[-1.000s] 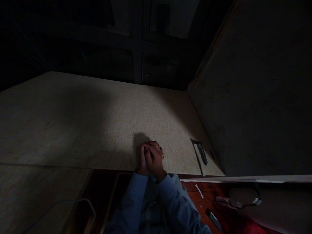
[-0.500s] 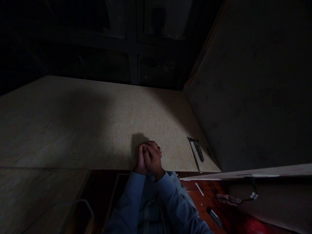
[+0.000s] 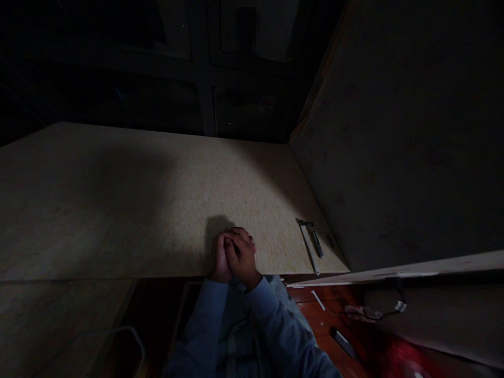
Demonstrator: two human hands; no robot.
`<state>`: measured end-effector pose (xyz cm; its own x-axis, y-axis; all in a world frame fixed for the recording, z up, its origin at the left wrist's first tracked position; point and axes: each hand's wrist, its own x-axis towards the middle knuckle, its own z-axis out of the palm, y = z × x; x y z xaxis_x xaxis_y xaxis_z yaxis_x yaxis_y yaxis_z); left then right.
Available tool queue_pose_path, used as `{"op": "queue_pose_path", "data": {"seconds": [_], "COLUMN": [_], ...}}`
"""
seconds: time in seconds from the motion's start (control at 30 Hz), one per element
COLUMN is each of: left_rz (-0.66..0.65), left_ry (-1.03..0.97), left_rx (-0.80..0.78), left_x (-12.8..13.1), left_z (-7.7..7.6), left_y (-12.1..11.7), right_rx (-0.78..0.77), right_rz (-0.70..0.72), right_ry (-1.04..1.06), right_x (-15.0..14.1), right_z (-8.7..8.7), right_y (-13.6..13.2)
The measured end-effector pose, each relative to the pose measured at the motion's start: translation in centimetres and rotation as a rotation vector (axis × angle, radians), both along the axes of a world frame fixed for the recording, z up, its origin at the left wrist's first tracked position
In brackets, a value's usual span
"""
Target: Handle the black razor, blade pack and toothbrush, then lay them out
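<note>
My left hand (image 3: 222,261) and my right hand (image 3: 242,256) are clasped together at the front edge of the pale, speckled table (image 3: 189,184). The right hand lies over the left, with the fingers folded round each other. No object shows between them, though the space inside the palms is hidden. To the right of my hands lie a slim white-handled tool (image 3: 309,248) and a shorter dark tool (image 3: 316,243). Their heads meet near the top, and it is too dark to name their kind. Neither hand touches them.
A tall grey panel (image 3: 401,147) walls off the table's right side. Near it lies a small dark object (image 3: 330,241). Below, a white strip (image 3: 318,300), a dark flat object (image 3: 343,342) and a cable (image 3: 370,316) are on the reddish floor. A curved pale tube (image 3: 132,329) shows at lower left.
The view has shifted slightly, so the table and tools appear a little further left. My hands remain clasped in the same way.
</note>
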<state>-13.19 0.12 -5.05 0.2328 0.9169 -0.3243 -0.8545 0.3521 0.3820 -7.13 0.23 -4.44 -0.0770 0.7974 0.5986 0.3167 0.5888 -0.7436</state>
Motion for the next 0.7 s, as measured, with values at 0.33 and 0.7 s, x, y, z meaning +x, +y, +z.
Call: {"op": "queue_pose_path", "data": {"seconds": [0.33,0.7], "left_rz": [0.020,-0.001], "left_ry": [-0.007,-0.033], "left_rx": [-0.123,-0.118], "left_x": [-0.1,-0.1], "left_z": [1.8,1.7], "left_y": [0.3,0.5], "right_rx": [-0.031,-0.096], "right_rz": [0.007,0.053], "right_ry": [0.062,0.066], "right_x": [0.2,1.0], "right_z": [0.1,0.4], "right_y": [0.1,-0.1]}}
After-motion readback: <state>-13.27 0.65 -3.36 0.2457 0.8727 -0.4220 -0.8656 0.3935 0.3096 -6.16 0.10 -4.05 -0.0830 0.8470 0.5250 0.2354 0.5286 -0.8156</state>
